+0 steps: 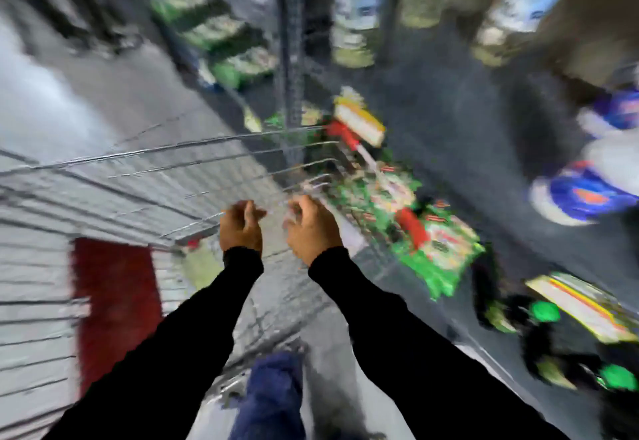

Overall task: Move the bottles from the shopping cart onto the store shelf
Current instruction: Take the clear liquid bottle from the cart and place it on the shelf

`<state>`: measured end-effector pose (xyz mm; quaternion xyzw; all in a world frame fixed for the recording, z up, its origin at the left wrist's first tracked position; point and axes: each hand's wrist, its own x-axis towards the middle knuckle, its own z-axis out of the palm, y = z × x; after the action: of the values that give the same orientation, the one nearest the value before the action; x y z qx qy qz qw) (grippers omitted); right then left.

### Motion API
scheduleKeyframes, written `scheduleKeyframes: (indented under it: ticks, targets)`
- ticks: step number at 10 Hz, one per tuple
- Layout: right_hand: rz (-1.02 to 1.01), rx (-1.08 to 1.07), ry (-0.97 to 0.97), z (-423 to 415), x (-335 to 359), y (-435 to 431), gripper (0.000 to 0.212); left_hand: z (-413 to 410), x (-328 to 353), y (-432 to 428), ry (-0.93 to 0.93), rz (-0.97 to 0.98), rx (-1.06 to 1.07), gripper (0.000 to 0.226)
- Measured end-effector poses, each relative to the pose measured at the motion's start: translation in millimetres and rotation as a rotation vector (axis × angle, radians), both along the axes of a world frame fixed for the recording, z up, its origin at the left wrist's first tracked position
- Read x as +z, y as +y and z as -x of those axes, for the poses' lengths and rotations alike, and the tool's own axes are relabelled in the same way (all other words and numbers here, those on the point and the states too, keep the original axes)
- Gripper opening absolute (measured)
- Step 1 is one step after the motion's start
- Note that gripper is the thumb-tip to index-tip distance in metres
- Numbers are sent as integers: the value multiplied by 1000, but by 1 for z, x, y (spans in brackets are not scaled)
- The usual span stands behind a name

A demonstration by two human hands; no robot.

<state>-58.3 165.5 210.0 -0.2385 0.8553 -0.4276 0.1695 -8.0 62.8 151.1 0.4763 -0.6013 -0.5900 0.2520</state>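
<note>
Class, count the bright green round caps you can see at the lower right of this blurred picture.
2. One green cap sits at the lower right; the other green cap lies below and right of it, near the edge. Heavy blur may hide more.

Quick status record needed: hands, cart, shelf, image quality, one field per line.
left hand: curled, over the cart's wire rim; grip unclear
right hand: curled, beside the left; grip unclear
shopping cart: wire basket, left of the hands
store shelf: dark, right side, stocked with green packets
bottles in cart: cannot tell
image quality: heavy motion blur
</note>
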Motion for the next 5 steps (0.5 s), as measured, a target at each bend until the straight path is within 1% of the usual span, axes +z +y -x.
scheduleKeyframes:
  ticks: [1,2,3,4,5]
  targets:
    - [-481,332,-341,-24,-53,-86,33,-56,-42,-72,-474,-188,-18,31]
    - [-760,498,-517,-63,-119,-133,33,-87,-86,-116,-795,-384,-116,46]
    - [-851,467,-653,-90,-177,-144,50,-101,-133,-136,-927,-456,-193,49]
    - [-802,331,-777,-110,-225,-152,43,-96,-153,-147,-925,-551,-173,51]
    - [-792,148,-765,-125,-272,-159,44,-96,-177,-156,-906,-602,-81,55]
